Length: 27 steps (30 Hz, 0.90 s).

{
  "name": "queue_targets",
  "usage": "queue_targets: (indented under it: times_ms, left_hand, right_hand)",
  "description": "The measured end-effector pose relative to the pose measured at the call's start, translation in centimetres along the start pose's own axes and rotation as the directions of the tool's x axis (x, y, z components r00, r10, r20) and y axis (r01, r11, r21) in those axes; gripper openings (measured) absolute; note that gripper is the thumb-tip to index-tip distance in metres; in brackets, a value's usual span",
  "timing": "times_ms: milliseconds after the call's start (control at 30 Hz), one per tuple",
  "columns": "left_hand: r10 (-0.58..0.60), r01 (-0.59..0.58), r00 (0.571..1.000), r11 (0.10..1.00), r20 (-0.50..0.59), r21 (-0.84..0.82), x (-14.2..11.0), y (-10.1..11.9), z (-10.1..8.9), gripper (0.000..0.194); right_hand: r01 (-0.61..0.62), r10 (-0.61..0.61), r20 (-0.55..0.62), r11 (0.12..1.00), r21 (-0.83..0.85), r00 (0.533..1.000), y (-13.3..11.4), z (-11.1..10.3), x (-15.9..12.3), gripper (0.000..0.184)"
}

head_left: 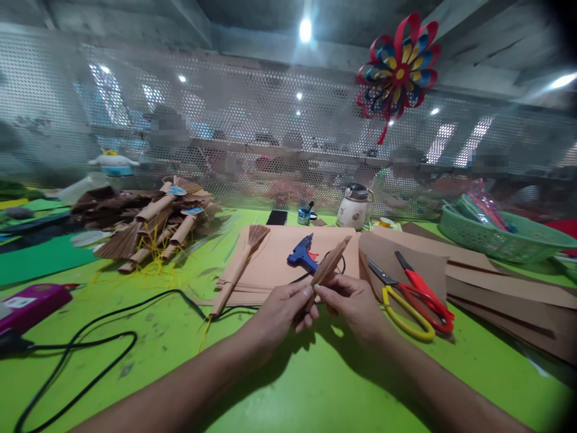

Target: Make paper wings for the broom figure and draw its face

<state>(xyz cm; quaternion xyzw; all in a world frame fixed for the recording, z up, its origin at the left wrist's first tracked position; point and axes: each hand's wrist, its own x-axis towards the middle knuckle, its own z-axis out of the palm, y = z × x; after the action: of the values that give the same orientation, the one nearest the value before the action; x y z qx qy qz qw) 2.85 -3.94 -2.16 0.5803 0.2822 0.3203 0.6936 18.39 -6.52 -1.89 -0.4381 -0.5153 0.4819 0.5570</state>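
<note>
From afar I'm viewing a green table [171, 343] carrying a tan paper stack [267, 264]; near the stack, my left hand [283, 305] and right hand [356, 302] are holding 1 folded brown paper piece [332, 262], each grip a narrow pinch.

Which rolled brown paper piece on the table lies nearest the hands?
The lone fan-topped roll slanting across the stacked tan sheets; the other rolls lie heaped together farther left.

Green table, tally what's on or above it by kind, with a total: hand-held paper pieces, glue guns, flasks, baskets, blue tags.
Held paper piece: 1
Glue gun: 1
Flask: 1
Basket: 1
Upper blue tag, lower blue tag: 2
Total: 6
</note>
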Motion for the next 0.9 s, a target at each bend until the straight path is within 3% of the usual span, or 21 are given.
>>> queue_targets:
  times_ms: [333, 533, 667, 900]
  left_hand:
    - [-0.009, 0.007, 0.996, 1.000, -0.083, -0.022, -0.1, 0.4, 0.0, 0.029]
    - [0.054, -0.035, 0.990, 0.989, -0.134, 0.141, 0.2, 0.2, -0.4, 0.035]
    - [0.094, -0.066, 0.986, 0.980, -0.141, 0.190, 0.3, 0.2, -0.3, 0.028]
    - [0.001, 0.016, 0.990, 0.993, -0.138, 0.121, 0.6, -0.1, -0.4, 0.036]
  right_hand:
    - [-0.005, 0.002, -0.072, 0.999, -0.042, 0.997, 0.2, -0.1, 0.1, 0.025]
    - [0.000, -0.002, -0.087, 1.000, -0.026, 0.996, -0.3, -0.5, 0.1, 0.023]
    - [-0.005, 0.006, -0.102, 1.000, 0.012, 0.995, -0.9, -0.7, 0.0, 0.026]
    - [-0.029, 0.031, -0.098, 0.999, 0.019, 0.995, -0.6, -0.8, -0.1, 0.025]
